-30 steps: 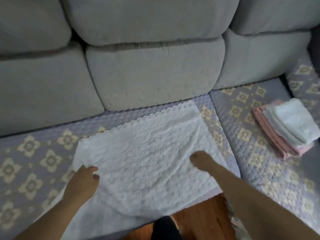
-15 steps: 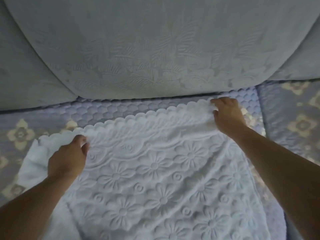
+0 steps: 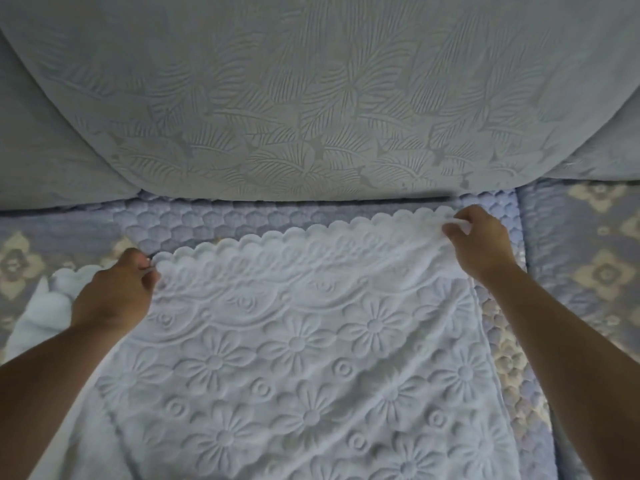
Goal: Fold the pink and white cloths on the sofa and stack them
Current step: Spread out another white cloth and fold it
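A white cloth (image 3: 294,348) with embossed flowers and a scalloped far edge lies spread on the sofa seat. My left hand (image 3: 114,292) pinches that far edge near its left end. My right hand (image 3: 481,240) pinches the far right corner, lifting it slightly off the seat. A bunched part of the white cloth shows left of my left hand. No pink cloth and no stack is in view.
The grey back cushion (image 3: 311,98) with a leaf pattern rises just behind the cloth's far edge. The quilted lavender seat cover (image 3: 588,265) with cream flowers extends to the left and right.
The view has closed in on the sofa since a second ago, and the folded stack has left the frame. Both hands moved from the cloth's middle to its far edge and took hold of it.
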The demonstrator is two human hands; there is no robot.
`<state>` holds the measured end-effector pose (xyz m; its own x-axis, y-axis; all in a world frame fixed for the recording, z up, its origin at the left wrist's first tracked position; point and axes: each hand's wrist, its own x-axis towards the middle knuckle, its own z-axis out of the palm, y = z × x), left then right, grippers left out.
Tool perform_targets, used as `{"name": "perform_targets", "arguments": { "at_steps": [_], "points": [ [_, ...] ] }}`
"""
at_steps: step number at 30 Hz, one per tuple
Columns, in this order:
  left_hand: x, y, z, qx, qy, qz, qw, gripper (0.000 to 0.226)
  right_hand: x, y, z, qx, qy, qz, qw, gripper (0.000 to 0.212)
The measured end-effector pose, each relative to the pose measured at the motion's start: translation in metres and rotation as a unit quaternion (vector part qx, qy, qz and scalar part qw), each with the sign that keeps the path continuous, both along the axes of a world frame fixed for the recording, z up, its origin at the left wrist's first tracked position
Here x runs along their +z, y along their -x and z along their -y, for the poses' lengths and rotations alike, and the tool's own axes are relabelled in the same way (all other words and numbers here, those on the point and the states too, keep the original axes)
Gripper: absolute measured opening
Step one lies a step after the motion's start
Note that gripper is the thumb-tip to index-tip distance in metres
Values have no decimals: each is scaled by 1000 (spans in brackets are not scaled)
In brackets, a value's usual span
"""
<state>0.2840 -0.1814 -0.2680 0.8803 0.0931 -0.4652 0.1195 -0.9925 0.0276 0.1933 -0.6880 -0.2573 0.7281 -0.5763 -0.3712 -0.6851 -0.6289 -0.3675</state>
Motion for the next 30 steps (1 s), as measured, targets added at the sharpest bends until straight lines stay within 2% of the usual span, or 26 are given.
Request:
{"name": "perform_targets", "arguments": {
  "at_steps": [3, 7, 15, 21, 23, 25, 27, 29, 30],
  "points": [
    [-3, -2, -2, 7, 8, 11, 1000, 17, 2, -7, -7, -17, -10, 49, 999, 12],
    [-3, 3, -5, 10, 20, 58, 998, 7, -9, -13, -5, -58, -12, 42, 997, 13],
    [-4, 1, 0, 34, 19, 50, 998, 12, -23, -16, -4, -103, -5, 55, 993, 14],
    [-8, -1, 4, 48, 30, 34, 998, 14, -27, -22, -3, -124, 29, 35, 991, 29],
    [-8, 0, 4, 67, 44, 26, 996, 12, -24, -23, -7, -128, 26, 20, 991, 41],
    [-9, 0, 0, 93, 67, 28, 993, 19, -18, -26, -9, -136, -6, -7, 991, 48],
    [-6, 3, -11, 132, 107, 48, 984, 27, -11, -26, -6, -171, -87, -3, 981, 39],
    [5, 11, -30, 147, 119, 53, 980, 35, -2, -18, -4, -233, -241, 21, 942, 23],
    [13, 16, -42, 170, 132, 60, 975, 40, 7, -11, -7, -260, -331, 35, 906, 29]
  ]
}}
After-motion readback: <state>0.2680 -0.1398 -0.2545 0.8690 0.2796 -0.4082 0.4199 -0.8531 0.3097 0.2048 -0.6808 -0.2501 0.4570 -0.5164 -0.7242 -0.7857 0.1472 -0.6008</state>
